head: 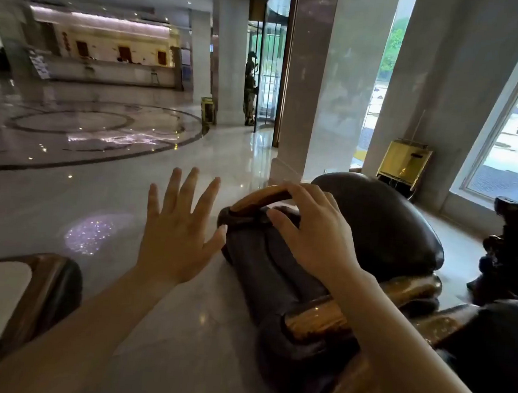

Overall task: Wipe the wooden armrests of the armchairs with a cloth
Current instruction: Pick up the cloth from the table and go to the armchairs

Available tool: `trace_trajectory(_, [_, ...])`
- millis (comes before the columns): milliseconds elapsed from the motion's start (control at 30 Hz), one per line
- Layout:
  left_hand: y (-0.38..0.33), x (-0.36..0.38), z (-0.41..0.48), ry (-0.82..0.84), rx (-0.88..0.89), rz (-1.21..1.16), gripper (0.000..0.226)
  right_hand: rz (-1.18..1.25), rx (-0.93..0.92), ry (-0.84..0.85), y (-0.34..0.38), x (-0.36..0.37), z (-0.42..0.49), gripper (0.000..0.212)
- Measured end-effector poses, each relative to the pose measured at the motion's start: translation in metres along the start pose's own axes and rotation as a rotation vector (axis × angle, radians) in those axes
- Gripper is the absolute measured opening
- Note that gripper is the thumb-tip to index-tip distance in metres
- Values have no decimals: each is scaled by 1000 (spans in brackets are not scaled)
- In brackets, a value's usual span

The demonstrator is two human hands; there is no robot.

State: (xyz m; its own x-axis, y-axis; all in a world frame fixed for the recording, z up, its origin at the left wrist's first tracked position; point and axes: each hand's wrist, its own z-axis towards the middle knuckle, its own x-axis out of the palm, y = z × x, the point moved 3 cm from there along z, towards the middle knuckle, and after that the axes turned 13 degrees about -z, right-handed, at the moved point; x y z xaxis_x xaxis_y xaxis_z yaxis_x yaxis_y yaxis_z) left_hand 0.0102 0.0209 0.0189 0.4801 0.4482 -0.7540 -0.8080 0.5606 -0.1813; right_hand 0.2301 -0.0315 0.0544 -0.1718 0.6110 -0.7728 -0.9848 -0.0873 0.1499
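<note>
Right in the middle, a dark cloth point(265, 259) lies draped along the wooden armrest point(260, 198) of a dark armchair point(382, 224). It is folded and wrinkled, and it hides most of the rail. Shiny brown wood peeks out at the far end, and again nearer the camera, beside the wrist. The right hand point(308, 228) sits on top of the cloth, fingers bent, pushing it down on the wood. The left hand point(178, 221) hangs in the air just beside the armrest, fingers spread wide, holding nothing; its thumb tip is very near the cloth. Under the arms is a pale, glossy stone floor point(128, 186) with bright spots of light and a big round pattern. Farther off stand thick pillars point(319, 86), a long desk point(112, 71), a glass door point(269, 73) and tall windows point(515, 117).
</note>
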Motion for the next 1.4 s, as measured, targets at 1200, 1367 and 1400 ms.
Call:
trace_trajectory(1200, [226, -29, -208, 204, -597, 71, 76, 61, -222, 444, 221, 201, -21, 62])
trace_trajectory(1367, [285, -51, -236, 246, -697, 93, 78, 102, -299, 526, 293, 255, -16, 62])
trace_trajectory(1400, [297, -53, -241, 255, -721, 98, 78, 111, -319, 547, 306, 266, -14, 62])
